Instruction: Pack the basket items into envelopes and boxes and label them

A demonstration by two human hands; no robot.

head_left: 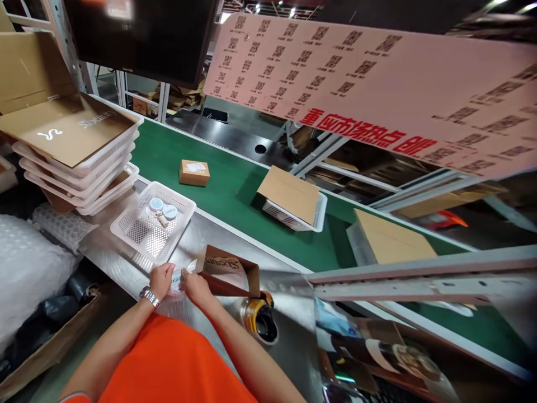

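Note:
My left hand (161, 281), with a metal watch on its wrist, pinches one side of a clear plastic-wrapped item (176, 282) with dark lettering. My right hand (195, 287) grips the other side of it, fingers closed. Just beyond my left hand is a white perforated basket (145, 232). Inside it lie two round pale-blue-lidded jars (163, 208) and a small beige piece (163, 221). Beside my right hand an open brown carton (232, 286) with printed lettering lies on the steel table. A yellow and black tape dispenser (254, 314) sits right of the carton.
Stacked white baskets (84, 187) under flattened cardboard stand at left, near bubble wrap (31, 280). A green conveyor (230, 187) crosses behind, carrying a small closed box (194, 173) and a cardboard-topped basket (293, 215). A metal rail (398, 274) juts in from the right.

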